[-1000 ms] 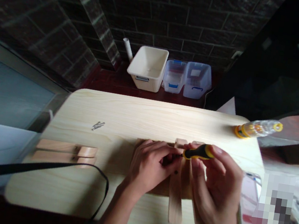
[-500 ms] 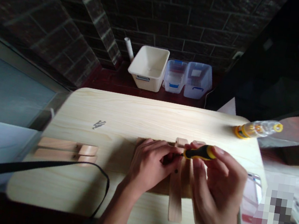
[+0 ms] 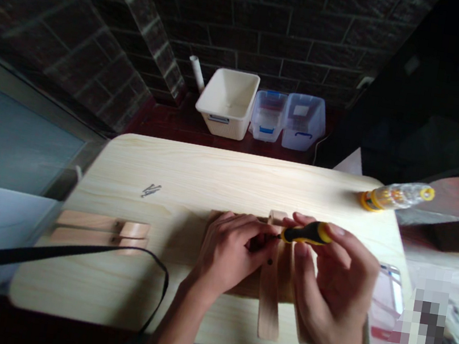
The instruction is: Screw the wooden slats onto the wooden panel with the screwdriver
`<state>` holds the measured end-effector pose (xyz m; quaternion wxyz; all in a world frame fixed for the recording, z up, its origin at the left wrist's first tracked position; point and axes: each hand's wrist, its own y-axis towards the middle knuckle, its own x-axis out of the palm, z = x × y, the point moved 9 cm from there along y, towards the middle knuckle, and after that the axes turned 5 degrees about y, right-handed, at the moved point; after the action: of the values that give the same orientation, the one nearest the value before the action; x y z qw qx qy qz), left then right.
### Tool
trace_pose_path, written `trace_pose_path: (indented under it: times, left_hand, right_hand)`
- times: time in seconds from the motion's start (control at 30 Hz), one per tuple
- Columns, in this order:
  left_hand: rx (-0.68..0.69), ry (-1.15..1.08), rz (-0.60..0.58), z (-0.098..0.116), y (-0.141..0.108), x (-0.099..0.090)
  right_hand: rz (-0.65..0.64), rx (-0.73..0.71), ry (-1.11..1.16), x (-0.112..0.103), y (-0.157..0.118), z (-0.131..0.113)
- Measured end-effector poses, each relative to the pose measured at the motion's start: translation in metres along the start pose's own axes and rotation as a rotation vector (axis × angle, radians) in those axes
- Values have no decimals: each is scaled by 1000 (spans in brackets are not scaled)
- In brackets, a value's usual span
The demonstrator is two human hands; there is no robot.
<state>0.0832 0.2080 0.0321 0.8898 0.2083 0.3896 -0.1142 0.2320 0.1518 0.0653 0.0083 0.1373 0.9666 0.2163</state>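
Note:
My right hand (image 3: 334,291) grips a yellow-and-black screwdriver (image 3: 306,233), its tip pointing left. Around that tip, the thumb and forefinger of my left hand (image 3: 233,247) are pinched together; what they hold is hidden. Both hands are over a wooden strip (image 3: 268,310) with a dark hole (image 3: 270,262) just below the pinch. This strip lies across a wider brown board (image 3: 244,288), mostly covered by my left hand. A second strip (image 3: 304,330) runs alongside, largely hidden under my right hand.
Several screws (image 3: 151,190) and two wooden pieces (image 3: 88,221) lie on the table's (image 3: 220,176) left side. A clear bottle-shaped case (image 3: 396,197) with yellow ends stands at the far right, a phone (image 3: 384,316) near the right edge. A black strap (image 3: 71,252) crosses the left. Bins (image 3: 223,125) stand behind.
The fingers of my right hand shift slightly on the screwdriver handle, with one finger raised a little. My left hand and the wooden pieces hold their places.

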Motion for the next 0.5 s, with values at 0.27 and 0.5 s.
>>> trace_pose_path:
  times: [0.27, 0.5]
  left_hand:
    - [-6, -9, 1, -1, 1, 1]
    - [-13, -13, -6, 0, 1, 0]
  right_hand:
    - [-15, 22, -14, -1, -2, 5]
    - [-25, -1, 7, 1, 1, 0]
